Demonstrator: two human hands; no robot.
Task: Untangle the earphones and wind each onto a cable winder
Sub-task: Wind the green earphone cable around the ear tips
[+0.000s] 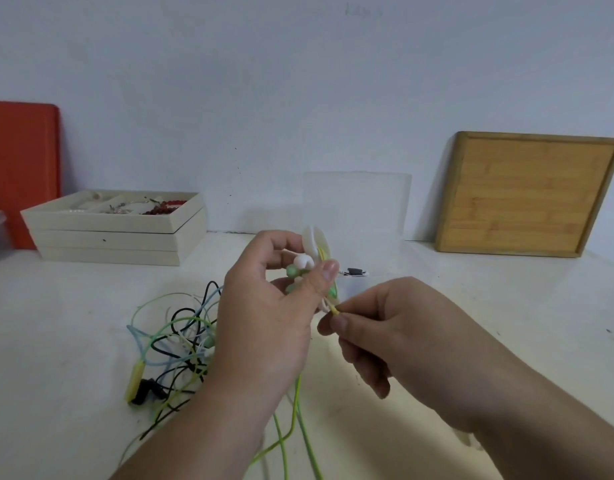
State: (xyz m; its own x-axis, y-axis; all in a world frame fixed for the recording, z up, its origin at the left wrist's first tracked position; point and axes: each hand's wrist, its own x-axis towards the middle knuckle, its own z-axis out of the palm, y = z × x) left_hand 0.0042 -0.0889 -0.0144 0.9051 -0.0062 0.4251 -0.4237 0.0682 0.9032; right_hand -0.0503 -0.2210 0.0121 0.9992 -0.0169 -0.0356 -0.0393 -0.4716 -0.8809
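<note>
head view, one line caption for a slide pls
Left hand holds a white cable winder while right hand pinches the yellow-green earphone cable.

- I see open counter right of my hands.
- A cable tangle blocks the left.
- Stacked trays and a wooden board line the back.

One head-worn wide-angle view looks forward and down, close over both hands, across the table to the wall behind.
</note>
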